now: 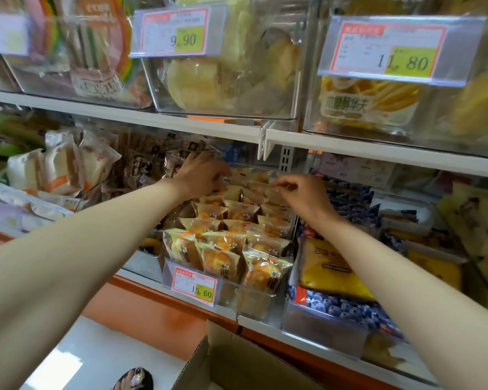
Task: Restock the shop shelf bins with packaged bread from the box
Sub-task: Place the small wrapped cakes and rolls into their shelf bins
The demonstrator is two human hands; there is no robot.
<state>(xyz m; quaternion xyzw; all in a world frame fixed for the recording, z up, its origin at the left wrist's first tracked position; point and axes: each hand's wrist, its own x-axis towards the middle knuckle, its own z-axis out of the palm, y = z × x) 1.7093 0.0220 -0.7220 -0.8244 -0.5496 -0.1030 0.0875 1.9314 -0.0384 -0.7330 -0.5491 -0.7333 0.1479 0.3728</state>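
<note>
Packaged bread [226,266] is standing in upright rows in the clear bin [245,301] on the lower white shelf [137,275], centre. Orange base panel [152,311] and pale floor [96,350] are showing below; an open cardboard box [237,358] is sitting at the bottom edge. White sandwich packs [59,170] are lying far left, then dark brown packs [141,167]; blueberry-print packs [347,308] are filling the right bin. Left hand [200,175] is reaching over the back row, grip unclear. Right hand [302,195] is pinching a back-row packet's top edge.
</note>
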